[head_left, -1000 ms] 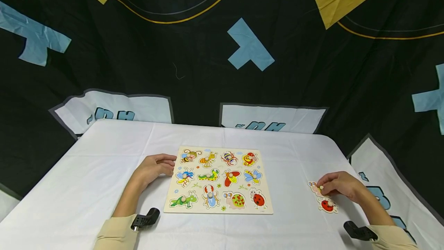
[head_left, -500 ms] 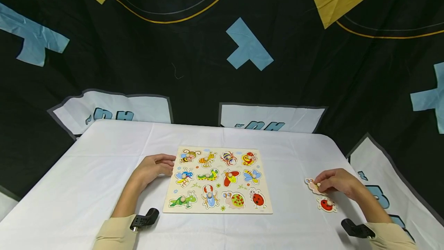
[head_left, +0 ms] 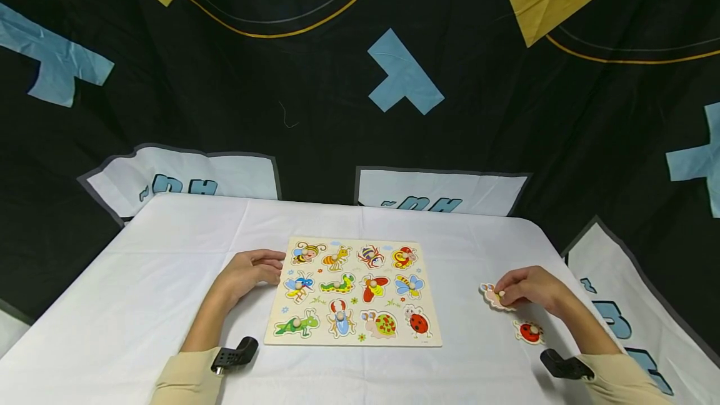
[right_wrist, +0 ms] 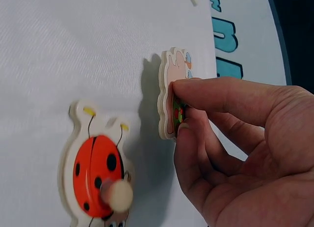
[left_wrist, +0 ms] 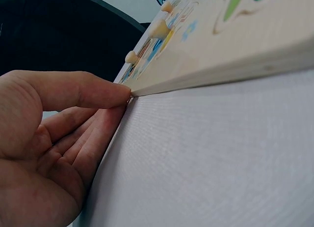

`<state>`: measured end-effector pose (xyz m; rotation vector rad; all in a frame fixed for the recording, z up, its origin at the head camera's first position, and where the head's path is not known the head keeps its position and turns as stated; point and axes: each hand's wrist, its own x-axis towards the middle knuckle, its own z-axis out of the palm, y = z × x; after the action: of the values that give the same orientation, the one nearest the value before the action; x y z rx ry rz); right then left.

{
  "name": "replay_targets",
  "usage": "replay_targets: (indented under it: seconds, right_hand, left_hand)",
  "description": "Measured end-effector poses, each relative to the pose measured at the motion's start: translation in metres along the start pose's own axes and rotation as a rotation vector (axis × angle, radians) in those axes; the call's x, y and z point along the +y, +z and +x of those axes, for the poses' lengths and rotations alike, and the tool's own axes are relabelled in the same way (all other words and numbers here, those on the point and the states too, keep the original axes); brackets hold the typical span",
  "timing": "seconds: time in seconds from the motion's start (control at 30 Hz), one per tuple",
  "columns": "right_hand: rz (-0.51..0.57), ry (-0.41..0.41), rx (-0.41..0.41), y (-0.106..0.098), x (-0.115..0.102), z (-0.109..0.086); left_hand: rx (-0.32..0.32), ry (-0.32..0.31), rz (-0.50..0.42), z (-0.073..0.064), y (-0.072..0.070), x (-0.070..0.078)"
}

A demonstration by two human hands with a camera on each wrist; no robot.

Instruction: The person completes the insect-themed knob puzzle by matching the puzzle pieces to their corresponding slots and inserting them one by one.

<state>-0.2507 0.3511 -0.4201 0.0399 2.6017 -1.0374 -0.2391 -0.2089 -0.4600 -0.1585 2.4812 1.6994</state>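
A wooden peg puzzle board (head_left: 354, 350) printed with insects lies flat on the white table. At its left edge my left hand (head_left: 247, 275) rests with relaxed fingers; in the left wrist view its fingertips (left_wrist: 122, 95) touch the board's edge. Well to the right of the board, my right hand (head_left: 534, 290) pinches the snail puzzle piece (head_left: 490, 297) between thumb and fingers. The right wrist view has this snail piece tilted on edge above the cloth, its knob hidden by the fingers. Below that hand a red ladybug puzzle piece (right_wrist: 98, 173) lies face up, knob showing.
Several knobbed insect pieces, such as the green caterpillar (head_left: 344, 282), sit in the board. The snail picture (head_left: 386, 324) and ladybug picture (head_left: 420, 324) at its lower right show no knobs. A dark curtain (head_left: 315, 111) hangs behind the table (head_left: 450, 367).
My right hand has moved left and slightly away from me with the snail piece, which has come off from beside the ladybug piece. My left hand and the board stay put.
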Motion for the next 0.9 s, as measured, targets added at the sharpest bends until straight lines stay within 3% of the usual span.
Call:
replay_targets:
  seconds: [0.9]
  right_hand:
    - [0.032, -0.105, -0.084, 0.033, -0.047, 0.015]
  left_hand:
    - [0.0, 0.0, 0.005, -0.001, 0.0, 0.001]
